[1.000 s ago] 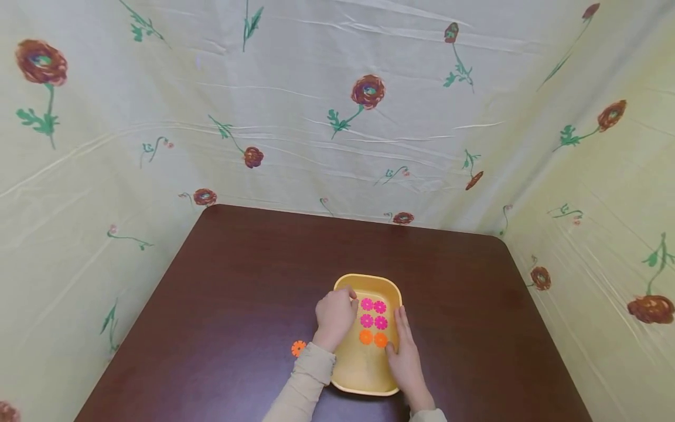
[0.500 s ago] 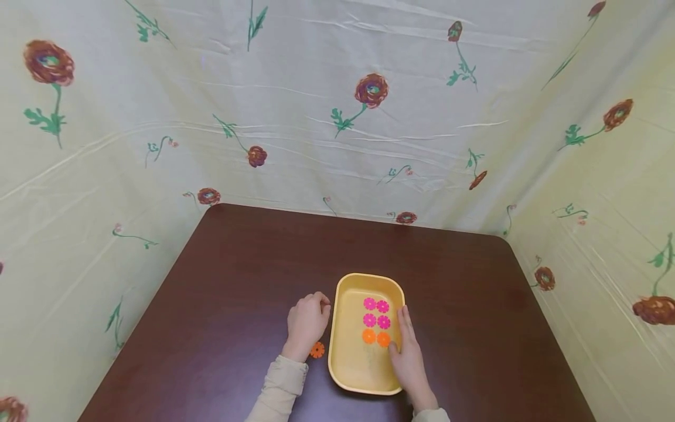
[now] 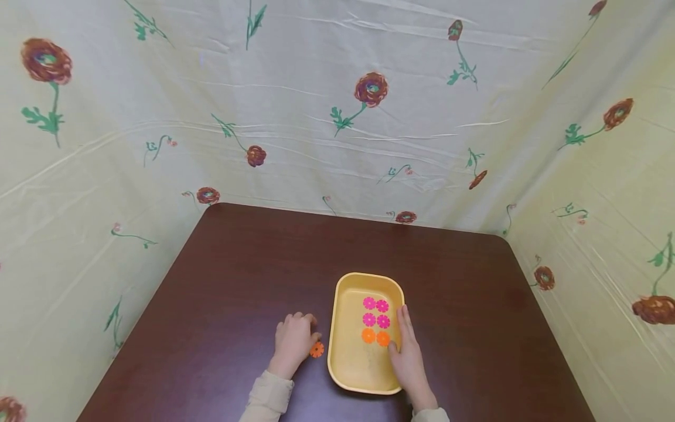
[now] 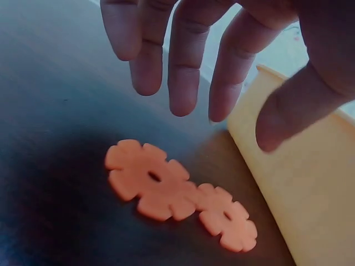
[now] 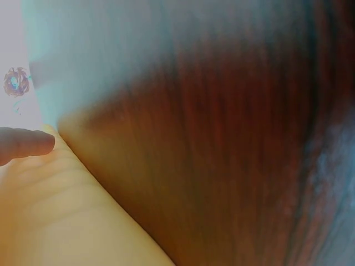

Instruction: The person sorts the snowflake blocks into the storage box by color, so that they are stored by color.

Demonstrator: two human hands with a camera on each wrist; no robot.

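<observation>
On the dark surface (image 3: 237, 281) sits a yellow tray (image 3: 345, 375), the right hand (image 3: 408, 357) resting straight-fingered along its right rim, while the left hand (image 3: 292, 343) hovers, fingers (image 4: 183, 72) spread and empty, over an orange flower disc (image 3: 316, 350) lying just left of the tray.

A tray (image 3: 343, 328) sits on the table (image 3: 237, 281) at lower centre of the frame, six flower discs (image 3: 375, 320) paired inside toward its right wall, another disc (image 3: 316, 350) lying just left of the tray.
</observation>
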